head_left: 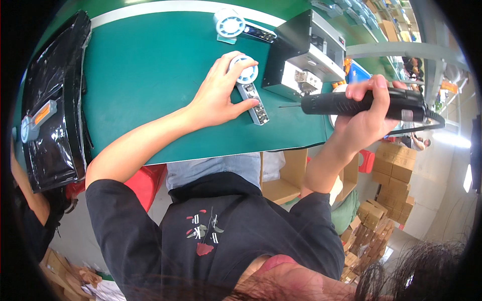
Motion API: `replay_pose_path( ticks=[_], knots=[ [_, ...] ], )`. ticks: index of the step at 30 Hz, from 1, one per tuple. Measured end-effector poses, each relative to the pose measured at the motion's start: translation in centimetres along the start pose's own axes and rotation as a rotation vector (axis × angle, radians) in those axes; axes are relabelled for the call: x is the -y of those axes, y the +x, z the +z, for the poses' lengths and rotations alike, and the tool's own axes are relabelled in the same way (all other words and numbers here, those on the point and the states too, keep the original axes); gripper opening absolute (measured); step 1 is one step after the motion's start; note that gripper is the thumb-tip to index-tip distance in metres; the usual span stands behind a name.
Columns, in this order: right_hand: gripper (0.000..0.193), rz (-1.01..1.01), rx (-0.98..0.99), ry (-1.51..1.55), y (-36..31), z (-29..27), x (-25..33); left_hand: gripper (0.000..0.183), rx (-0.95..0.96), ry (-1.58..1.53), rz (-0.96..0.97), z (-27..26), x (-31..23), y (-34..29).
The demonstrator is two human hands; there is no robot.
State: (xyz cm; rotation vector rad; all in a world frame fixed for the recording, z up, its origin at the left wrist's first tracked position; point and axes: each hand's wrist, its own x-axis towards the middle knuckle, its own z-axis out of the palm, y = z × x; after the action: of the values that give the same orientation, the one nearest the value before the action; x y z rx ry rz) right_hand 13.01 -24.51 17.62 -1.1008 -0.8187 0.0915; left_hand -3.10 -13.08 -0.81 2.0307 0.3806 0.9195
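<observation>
My left hand (213, 98) grips a small light-blue handheld fan (253, 104) that lies on the green table mat. Its fingers reach over the round head and the thumb presses the handle. The handle's casing is off, so a circuit board shows along it. In my right hand (369, 108) is a black electric screwdriver (334, 103), held level above the mat. Its thin bit points left toward the fan and stays apart from it. A second fan (230, 26), its handle also uncovered, lies farther back on the mat.
A black and silver box-shaped machine (286, 57) stands right of the fans. At the left edge, a black plastic-wrapped bin (60, 135) has another fan (37, 123) on it, with an orange strip. Another person's arm (31, 185) shows there. Cardboard boxes (394, 163) are stacked at right.
</observation>
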Motion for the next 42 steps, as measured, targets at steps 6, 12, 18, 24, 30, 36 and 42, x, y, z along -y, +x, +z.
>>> replay_pose_path(
  ticks=[6,12,18,24,30,36,42],
  knots=[
    [0.05,-0.06,0.064,0.082,-2.1,5.3,-0.4,0.084,-0.009,-0.041,-0.02,0.1,0.2,0.1],
    [0.048,-0.053,0.175,0.082,-2.4,7.1,-2.7,0.086,-0.024,-0.036,-0.014,0.1,0.0,-0.1],
    [0.047,-0.051,0.156,0.075,-2.5,7.4,-3.2,0.085,-0.03,-0.013,-0.011,0.3,0.1,-0.1],
    [0.047,-0.048,0.159,0.071,-2.4,7.6,-3.1,0.084,-0.048,-0.003,0.008,0.4,0.3,-0.1],
    [0.049,-0.058,0.165,0.083,-2.1,7.3,-3.3,0.084,-0.032,-0.009,-0.008,0.3,0.2,0.0],
    [0.051,-0.062,0.17,0.071,-2.2,7.3,-3.4,0.083,-0.047,0.003,-0.006,0.3,0.1,-0.1],
    [0.052,-0.023,0.155,0.073,-2.6,7.4,-2.6,0.082,-0.037,-0.013,-0.013,0.4,0.2,0.0]
  ],
)
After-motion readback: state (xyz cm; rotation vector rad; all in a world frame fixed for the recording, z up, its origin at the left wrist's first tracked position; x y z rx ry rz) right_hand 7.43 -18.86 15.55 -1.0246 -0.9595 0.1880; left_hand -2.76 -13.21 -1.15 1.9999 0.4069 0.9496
